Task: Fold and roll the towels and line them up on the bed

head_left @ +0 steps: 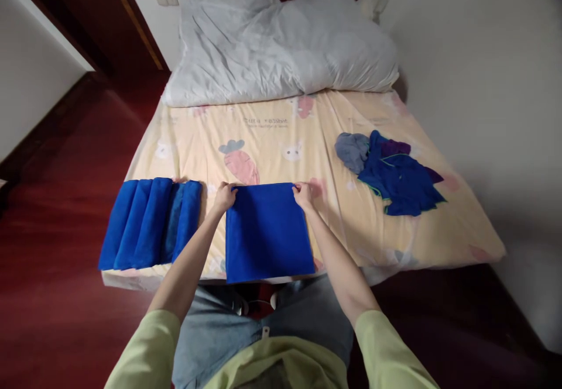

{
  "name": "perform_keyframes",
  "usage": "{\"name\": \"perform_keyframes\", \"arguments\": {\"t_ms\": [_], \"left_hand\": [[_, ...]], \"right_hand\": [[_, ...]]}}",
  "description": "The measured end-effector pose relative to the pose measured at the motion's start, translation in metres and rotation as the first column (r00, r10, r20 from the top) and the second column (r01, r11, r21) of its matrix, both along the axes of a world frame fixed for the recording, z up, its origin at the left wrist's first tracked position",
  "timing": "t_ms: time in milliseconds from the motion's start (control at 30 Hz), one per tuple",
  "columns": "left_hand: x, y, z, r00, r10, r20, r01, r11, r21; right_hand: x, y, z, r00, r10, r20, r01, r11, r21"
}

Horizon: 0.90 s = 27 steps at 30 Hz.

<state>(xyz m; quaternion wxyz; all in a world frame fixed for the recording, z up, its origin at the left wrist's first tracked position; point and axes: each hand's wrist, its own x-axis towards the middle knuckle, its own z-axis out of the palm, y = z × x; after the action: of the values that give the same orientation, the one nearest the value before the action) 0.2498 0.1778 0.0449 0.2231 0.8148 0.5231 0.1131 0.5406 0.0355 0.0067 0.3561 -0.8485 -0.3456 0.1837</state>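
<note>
Head view: blue towel (pixel 267 234) lies flat on the bed sheet (pixel 272 137), folded to a rectangle, with its near hem at the mattress edge. Left hand (pixel 225 196) pinches the far-left corner and right hand (pixel 302 195) the far-right corner. Both are closed on the cloth, fingers curled over the edge.

Looks like plush microfibre: light, soft, no stiffness, so it'll likely sag wherever it isn't supported. Probably not slippery or fragile. Best hold is at the corners or along a folded edge, catching all layers so the fold doesn't splay.

Row of folded blue towels (pixel 149 222) sits just beside it on the left, not touching. Heap of loose blue cloths (pixel 397 181) and a grey cloth (pixel 352 150) lie well off to the right. White duvet (pixel 281 44) is bunched at the head.
</note>
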Motion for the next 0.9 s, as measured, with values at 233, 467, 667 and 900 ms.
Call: {"name": "perform_keyframes", "arguments": {"t_ms": [233,467,667,900], "left_hand": [[-0.004,0.005,-0.003,0.999,0.031,-0.023,-0.03,0.999,0.009],[-0.013,0.019,0.01,0.995,0.083,-0.053,-0.085,0.995,-0.044],[-0.015,0.026,0.012,0.987,0.099,-0.123,-0.106,0.993,-0.054],[-0.018,0.033,0.002,0.996,-0.03,-0.084,0.018,0.989,-0.145]], "right_hand": [[0.017,0.004,-0.005,0.995,0.042,-0.091,-0.035,0.996,0.076],[0.021,0.012,-0.003,0.988,0.046,-0.146,-0.033,0.995,0.089],[0.019,0.02,-0.007,0.99,0.041,-0.132,-0.035,0.998,0.049],[0.02,0.023,-0.005,0.972,0.044,-0.229,-0.033,0.998,0.049]]}}
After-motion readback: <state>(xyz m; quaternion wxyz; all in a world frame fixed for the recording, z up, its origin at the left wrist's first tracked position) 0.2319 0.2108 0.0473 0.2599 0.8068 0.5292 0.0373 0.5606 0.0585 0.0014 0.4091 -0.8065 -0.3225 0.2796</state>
